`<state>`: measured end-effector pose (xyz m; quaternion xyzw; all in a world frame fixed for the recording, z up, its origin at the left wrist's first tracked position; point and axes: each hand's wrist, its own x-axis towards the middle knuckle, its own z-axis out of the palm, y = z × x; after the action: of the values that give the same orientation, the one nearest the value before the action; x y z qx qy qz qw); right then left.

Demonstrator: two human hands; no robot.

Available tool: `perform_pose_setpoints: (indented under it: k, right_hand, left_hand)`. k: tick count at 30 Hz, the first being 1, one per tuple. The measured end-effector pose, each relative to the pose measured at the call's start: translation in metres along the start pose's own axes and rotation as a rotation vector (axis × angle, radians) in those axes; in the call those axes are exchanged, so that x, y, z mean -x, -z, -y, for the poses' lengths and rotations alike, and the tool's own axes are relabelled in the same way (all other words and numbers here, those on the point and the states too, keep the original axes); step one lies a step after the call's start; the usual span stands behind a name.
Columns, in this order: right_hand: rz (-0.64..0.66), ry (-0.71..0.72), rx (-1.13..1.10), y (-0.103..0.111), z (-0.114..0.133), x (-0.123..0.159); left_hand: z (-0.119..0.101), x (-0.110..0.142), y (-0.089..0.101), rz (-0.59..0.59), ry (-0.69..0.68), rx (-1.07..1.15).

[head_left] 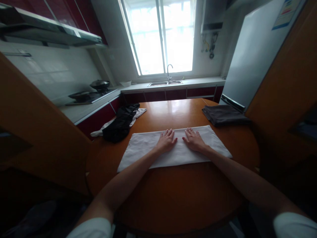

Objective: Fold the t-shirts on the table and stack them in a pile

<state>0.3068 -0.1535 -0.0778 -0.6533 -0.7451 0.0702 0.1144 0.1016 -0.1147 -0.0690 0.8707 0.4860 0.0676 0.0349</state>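
Observation:
A white cloth (148,142), folded into a wide flat rectangle, lies across the middle of the wooden table (178,191). Both my hands rest flat on it, near its far edge and a little apart. My left hand (167,140) has its fingers stretched forward, with the thumb pointing right. My right hand (194,139) mirrors it, palm down, fingers spread and thumb pointing left. Neither hand grips the fabric. The cloth's corners look fairly square, and a few faint creases show on its surface.
Rumpled black and white clothes (121,122) lie at the table's left edge. A folded dark grey cloth (224,115) sits at the right. Beyond stand a counter with a sink (165,83), a stove with a covered pan (99,84), and a fridge (255,53).

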Motion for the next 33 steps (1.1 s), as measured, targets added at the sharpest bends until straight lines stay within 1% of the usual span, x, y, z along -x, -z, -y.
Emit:
perform_pose_setpoints:
  k: [19, 28, 33]
  right_hand:
    - [-0.009, -0.001, 0.001, -0.0011, -0.0001, -0.0011]
    - [-0.011, -0.007, -0.003, -0.0002, 0.0013, -0.0003]
    - [-0.065, 0.0, 0.013, 0.0008, 0.0037, -0.0003]
  left_hand:
    - [0.0012, -0.0011, -0.0019, 0.003, -0.002, 0.0]
    - [-0.0001, -0.0003, 0.0016, 0.023, 0.007, 0.023]
    - [0.0011, -0.0011, 0.0004, 0.03, -0.007, 0.012]
